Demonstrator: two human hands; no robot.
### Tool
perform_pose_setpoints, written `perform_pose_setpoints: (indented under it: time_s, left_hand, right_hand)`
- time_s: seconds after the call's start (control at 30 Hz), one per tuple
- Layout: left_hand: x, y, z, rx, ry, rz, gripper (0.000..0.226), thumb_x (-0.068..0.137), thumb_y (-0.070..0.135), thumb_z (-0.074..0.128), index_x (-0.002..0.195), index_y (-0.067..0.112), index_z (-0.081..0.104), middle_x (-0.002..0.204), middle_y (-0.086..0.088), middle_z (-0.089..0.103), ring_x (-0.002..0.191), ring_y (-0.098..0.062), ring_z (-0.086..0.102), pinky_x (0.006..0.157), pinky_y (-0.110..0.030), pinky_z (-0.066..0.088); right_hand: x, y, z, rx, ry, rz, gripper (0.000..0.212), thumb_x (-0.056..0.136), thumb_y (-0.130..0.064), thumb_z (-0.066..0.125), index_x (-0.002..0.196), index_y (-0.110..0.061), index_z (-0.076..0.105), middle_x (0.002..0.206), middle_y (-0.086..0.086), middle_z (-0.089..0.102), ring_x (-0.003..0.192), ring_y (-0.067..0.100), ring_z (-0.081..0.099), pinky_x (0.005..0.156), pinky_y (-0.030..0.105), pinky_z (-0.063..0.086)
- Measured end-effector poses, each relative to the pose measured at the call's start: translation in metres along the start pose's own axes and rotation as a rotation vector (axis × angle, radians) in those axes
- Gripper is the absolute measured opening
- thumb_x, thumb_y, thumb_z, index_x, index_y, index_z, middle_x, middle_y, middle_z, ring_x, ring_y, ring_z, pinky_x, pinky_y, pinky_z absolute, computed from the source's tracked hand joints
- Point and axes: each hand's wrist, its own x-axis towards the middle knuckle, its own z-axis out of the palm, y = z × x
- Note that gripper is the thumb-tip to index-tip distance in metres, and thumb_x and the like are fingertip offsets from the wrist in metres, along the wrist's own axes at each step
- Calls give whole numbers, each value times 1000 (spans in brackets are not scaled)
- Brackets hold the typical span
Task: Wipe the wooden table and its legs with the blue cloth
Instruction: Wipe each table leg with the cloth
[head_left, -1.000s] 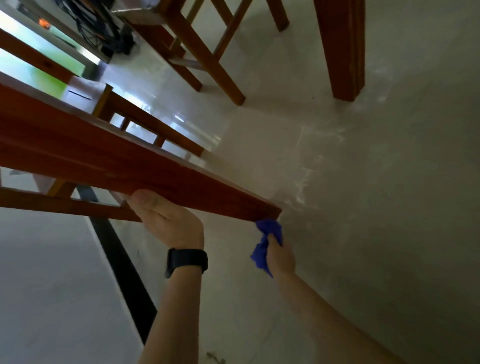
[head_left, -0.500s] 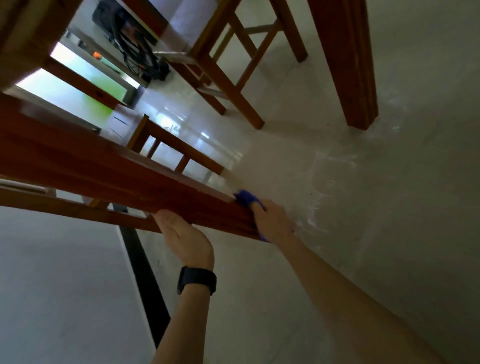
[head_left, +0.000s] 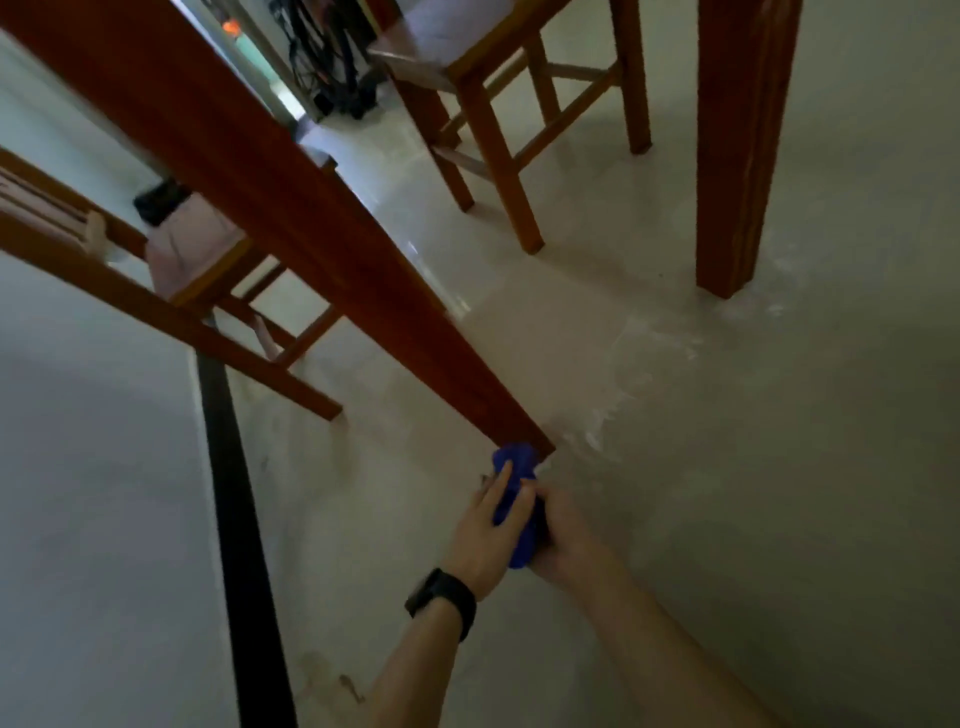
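A reddish wooden table leg (head_left: 311, 228) runs diagonally from the upper left down to its foot on the pale floor at centre. The blue cloth (head_left: 511, 483) is bunched right at that foot, touching it. My left hand (head_left: 483, 530), with a black watch on the wrist, lies against the cloth's left side with fingers stretched along it. My right hand (head_left: 558, 535) grips the cloth from the right. A second table leg (head_left: 737, 145) stands upright at the upper right.
Two wooden chairs stand close by: one chair (head_left: 498, 104) at the top centre, another chair (head_left: 208, 291) at the left behind the leg. A dark strip (head_left: 234, 519) runs along the floor at the left. Black cables (head_left: 332, 67) lie at the far top.
My left hand has let go of the leg and come down onto the cloth. The cloth and my right hand slid down to the leg's foot. The view has swung round.
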Motion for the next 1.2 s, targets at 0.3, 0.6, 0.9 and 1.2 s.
perform_pose_setpoints:
  time_s: [0.3,0.6,0.9,1.2]
  left_hand:
    - [8,-61,7,339,-40,-103,35,103,28,38,138,30,44,131,-7,47,84,-22,54,74,-30,48]
    - [65,-75,-45,-106,199,-172,38,104,31,31,140,27,43,129,-13,53,103,-34,58,90,-44,51]
    - [69,9,-10,-606,518,245,47,104,43,29,140,68,12,153,-3,28,111,-25,55,94,-34,49]
    - [105,-75,10,-622,240,-282,39,105,34,31,143,32,42,137,-11,46,111,-32,55,88,-36,45]
  right_hand:
    - [-52,3,-15,-521,14,86,37,86,-30,57,114,-9,69,113,10,71,101,38,67,90,54,50]
    - [-51,-44,67,-1226,310,-669,57,95,-44,58,146,-28,37,147,-5,43,129,16,48,102,37,44]
    - [-55,-60,158,-1304,221,-1074,73,89,-63,43,151,-35,15,149,-14,37,130,3,43,107,26,40]
    - [-42,-63,154,-1408,364,-1139,59,95,-55,45,146,-33,23,144,-6,46,127,15,52,99,27,47]
